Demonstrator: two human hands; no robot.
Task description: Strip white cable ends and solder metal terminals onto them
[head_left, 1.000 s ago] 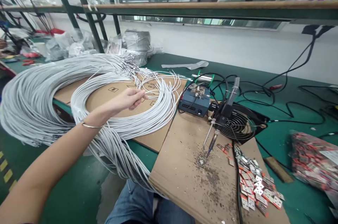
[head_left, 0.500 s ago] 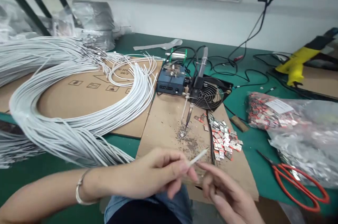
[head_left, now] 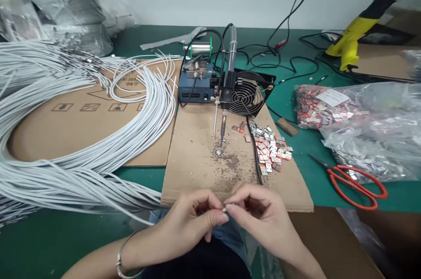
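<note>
My left hand (head_left: pixel 190 222) and my right hand (head_left: pixel 259 213) meet at the near edge of the bench, fingertips pinched together. Between them is the end of a thin white cable (head_left: pixel 225 209); the left hand pinches it and the right hand's fingers close on its tip. Whether the right hand also holds a small part is hidden. A large coil of white cables (head_left: pixel 82 156) lies to the left on cardboard. Ahead, a soldering iron (head_left: pixel 224 116) hangs tip-down over a cardboard sheet (head_left: pixel 197 156) speckled with solder bits. A pile of small metal-and-red connectors (head_left: pixel 269 147) lies right of it.
A blue solder station (head_left: pixel 194 88) and a black fan (head_left: pixel 246 94) stand behind the iron. Red-handled scissors (head_left: pixel 351 180) lie at the right, beside clear bags of parts (head_left: pixel 358 125). Black cords (head_left: pixel 289 59) trail across the green bench. A yellow tool (head_left: pixel 351 40) is at far right.
The left hand left the cable coil, brought a cable end to my lap, and the right hand came up to pinch its tip. The view tilted down and right.
</note>
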